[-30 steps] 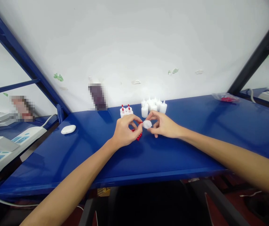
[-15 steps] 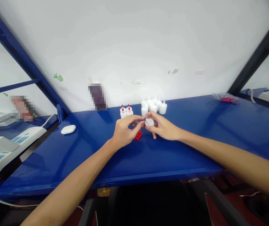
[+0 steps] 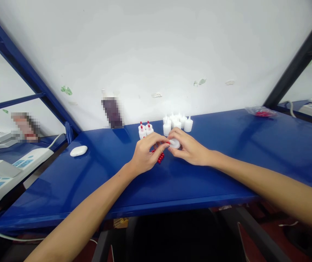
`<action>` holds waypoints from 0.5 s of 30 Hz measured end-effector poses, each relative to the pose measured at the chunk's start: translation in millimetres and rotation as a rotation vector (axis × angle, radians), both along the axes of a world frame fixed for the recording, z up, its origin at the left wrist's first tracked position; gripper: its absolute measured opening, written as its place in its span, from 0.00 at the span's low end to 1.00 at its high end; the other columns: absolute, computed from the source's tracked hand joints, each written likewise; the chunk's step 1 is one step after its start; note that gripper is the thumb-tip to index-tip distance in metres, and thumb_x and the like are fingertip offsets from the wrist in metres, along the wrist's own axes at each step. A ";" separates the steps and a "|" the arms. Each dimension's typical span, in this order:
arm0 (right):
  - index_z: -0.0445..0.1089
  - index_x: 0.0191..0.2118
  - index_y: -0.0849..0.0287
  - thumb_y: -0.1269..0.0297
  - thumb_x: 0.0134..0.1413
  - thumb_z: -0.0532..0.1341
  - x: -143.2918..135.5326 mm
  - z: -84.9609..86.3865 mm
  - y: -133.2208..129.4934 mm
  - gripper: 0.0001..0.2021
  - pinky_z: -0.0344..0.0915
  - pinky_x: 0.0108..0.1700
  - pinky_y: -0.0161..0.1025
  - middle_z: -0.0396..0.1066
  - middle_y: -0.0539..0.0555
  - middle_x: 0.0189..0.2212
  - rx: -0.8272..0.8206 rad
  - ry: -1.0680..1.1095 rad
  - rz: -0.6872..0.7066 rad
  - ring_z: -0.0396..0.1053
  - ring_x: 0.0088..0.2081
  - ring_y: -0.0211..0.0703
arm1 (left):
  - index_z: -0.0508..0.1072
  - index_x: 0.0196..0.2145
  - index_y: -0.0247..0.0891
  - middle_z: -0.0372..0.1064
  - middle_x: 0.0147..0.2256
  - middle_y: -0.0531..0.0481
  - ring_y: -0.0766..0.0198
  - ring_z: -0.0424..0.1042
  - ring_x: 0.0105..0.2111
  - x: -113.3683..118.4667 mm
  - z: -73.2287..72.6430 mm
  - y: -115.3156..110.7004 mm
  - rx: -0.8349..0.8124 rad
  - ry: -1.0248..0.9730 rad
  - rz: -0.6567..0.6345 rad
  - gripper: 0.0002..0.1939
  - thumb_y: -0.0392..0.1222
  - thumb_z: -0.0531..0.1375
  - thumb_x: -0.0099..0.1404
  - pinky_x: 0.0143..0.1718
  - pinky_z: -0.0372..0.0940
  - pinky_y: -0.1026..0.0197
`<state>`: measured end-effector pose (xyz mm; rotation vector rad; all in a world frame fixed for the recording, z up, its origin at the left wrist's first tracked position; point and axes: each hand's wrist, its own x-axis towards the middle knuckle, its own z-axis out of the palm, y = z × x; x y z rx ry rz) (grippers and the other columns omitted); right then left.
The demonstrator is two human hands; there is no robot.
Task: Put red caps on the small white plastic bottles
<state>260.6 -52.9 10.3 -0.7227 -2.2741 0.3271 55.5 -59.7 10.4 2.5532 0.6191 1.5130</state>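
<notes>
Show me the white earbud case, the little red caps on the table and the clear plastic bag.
White earbud case [image 3: 79, 151]: head view, middle of its upper surface.
Red caps [image 3: 160, 157]: head view, visible middle of the cluster.
Clear plastic bag [image 3: 260, 111]: head view, middle of its film.

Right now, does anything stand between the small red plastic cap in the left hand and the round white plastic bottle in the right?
Nothing visible does: the left hand pinches the cap right up by the bottle, which the right hand holds.
</notes>
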 end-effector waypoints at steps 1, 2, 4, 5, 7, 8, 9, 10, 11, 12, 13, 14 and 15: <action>0.63 0.40 0.59 0.63 0.60 0.57 0.3 -0.2 0.3 0.06 0.61 0.38 0.39 0.63 0.55 0.37 0.002 -0.008 -0.009 0.63 0.36 0.42 | 0.74 0.41 0.36 0.73 0.33 0.50 0.68 0.70 0.31 0.4 0.0 -0.6 -0.011 -0.009 -0.002 0.04 0.36 0.60 0.68 0.34 0.67 0.65; 0.63 0.41 0.58 0.63 0.61 0.57 0.6 -0.5 0.4 0.06 0.60 0.36 0.39 0.63 0.53 0.35 -0.008 -0.018 -0.017 0.63 0.34 0.42 | 0.73 0.40 0.36 0.73 0.33 0.50 0.69 0.70 0.30 0.7 -0.1 -1.1 -0.017 -0.021 0.000 0.03 0.36 0.60 0.68 0.34 0.67 0.65; 0.62 0.42 0.58 0.62 0.61 0.57 1.0 -1.5 0.4 0.07 0.58 0.32 0.37 0.64 0.50 0.30 -0.058 -0.039 -0.021 0.61 0.29 0.40 | 0.73 0.40 0.36 0.73 0.33 0.50 0.69 0.70 0.30 0.9 -0.3 -1.3 -0.018 -0.036 0.005 0.03 0.36 0.60 0.69 0.34 0.67 0.65; 0.62 0.43 0.59 0.61 0.61 0.57 1.1 -2.2 0.2 0.08 0.57 0.31 0.36 0.64 0.48 0.28 -0.089 -0.052 -0.016 0.61 0.28 0.39 | 0.73 0.40 0.36 0.73 0.33 0.50 0.69 0.70 0.30 0.8 -0.4 -1.2 -0.016 -0.029 0.006 0.03 0.36 0.60 0.69 0.34 0.67 0.65; 0.62 0.43 0.59 0.61 0.61 0.57 0.7 -3.4 -0.5 0.09 0.55 0.29 0.35 0.63 0.46 0.25 -0.135 -0.067 -0.002 0.60 0.25 0.37 | 0.73 0.40 0.36 0.73 0.33 0.50 0.68 0.70 0.31 0.4 -0.9 -0.5 -0.011 0.012 -0.004 0.03 0.36 0.60 0.69 0.34 0.66 0.65; 0.63 0.43 0.59 0.62 0.60 0.58 0.2 -3.8 -0.9 0.09 0.55 0.29 0.35 0.63 0.45 0.24 -0.144 -0.061 -0.003 0.60 0.24 0.37 | 0.73 0.40 0.37 0.73 0.33 0.50 0.68 0.71 0.31 0.2 -1.1 -0.1 -0.005 0.037 -0.013 0.03 0.35 0.59 0.69 0.34 0.66 0.65; 0.64 0.43 0.59 0.62 0.58 0.59 -0.4 -4.0 -1.3 0.09 0.55 0.29 0.34 0.64 0.45 0.25 -0.146 -0.040 -0.010 0.60 0.24 0.36 | 0.73 0.40 0.37 0.73 0.34 0.50 0.68 0.71 0.31 -0.1 -1.2 0.3 0.002 0.060 -0.021 0.03 0.35 0.59 0.69 0.34 0.66 0.64; 0.65 0.42 0.59 0.63 0.57 0.60 -0.9 -4.0 -1.7 0.09 0.56 0.29 0.34 0.66 0.46 0.26 -0.144 -0.008 -0.024 0.61 0.25 0.36 | 0.73 0.40 0.37 0.73 0.34 0.50 0.67 0.71 0.31 -0.3 -1.3 0.6 0.010 0.076 -0.026 0.03 0.35 0.59 0.69 0.34 0.66 0.64; 0.66 0.42 0.59 0.63 0.56 0.61 -1.4 -3.8 -2.0 0.09 0.57 0.30 0.34 0.67 0.47 0.27 -0.143 0.027 -0.042 0.62 0.26 0.36 | 0.73 0.41 0.37 0.73 0.34 0.50 0.67 0.71 0.31 -0.5 -1.3 0.7 0.018 0.084 -0.027 0.03 0.35 0.59 0.69 0.34 0.66 0.64; 0.67 0.42 0.59 0.63 0.55 0.61 -1.7 -3.4 -2.1 0.09 0.57 0.30 0.34 0.68 0.47 0.28 -0.146 0.056 -0.059 0.63 0.27 0.36 | 0.73 0.41 0.37 0.73 0.34 0.50 0.67 0.71 0.32 -0.6 -1.2 0.9 0.023 0.087 -0.025 0.04 0.35 0.59 0.69 0.34 0.66 0.64; 0.68 0.41 0.59 0.63 0.55 0.61 -1.8 -3.0 -2.1 0.09 0.58 0.30 0.34 0.69 0.48 0.28 -0.152 0.071 -0.071 0.63 0.27 0.37 | 0.73 0.41 0.38 0.73 0.34 0.49 0.67 0.71 0.32 -0.7 -1.2 0.9 0.025 0.089 -0.023 0.04 0.35 0.59 0.69 0.34 0.66 0.64; 0.68 0.40 0.59 0.62 0.55 0.61 -1.7 -2.7 -1.9 0.09 0.58 0.30 0.34 0.69 0.48 0.28 -0.159 0.070 -0.076 0.63 0.27 0.37 | 0.73 0.41 0.38 0.73 0.34 0.49 0.67 0.71 0.32 -0.8 -1.1 1.0 0.025 0.088 -0.022 0.04 0.35 0.59 0.69 0.34 0.66 0.64; 0.68 0.40 0.59 0.61 0.57 0.60 -1.3 -2.5 -1.6 0.08 0.57 0.30 0.34 0.68 0.48 0.27 -0.164 0.054 -0.074 0.62 0.26 0.37 | 0.73 0.42 0.37 0.73 0.35 0.49 0.67 0.71 0.32 -0.9 -1.1 1.1 0.025 0.087 -0.024 0.04 0.34 0.59 0.69 0.34 0.66 0.64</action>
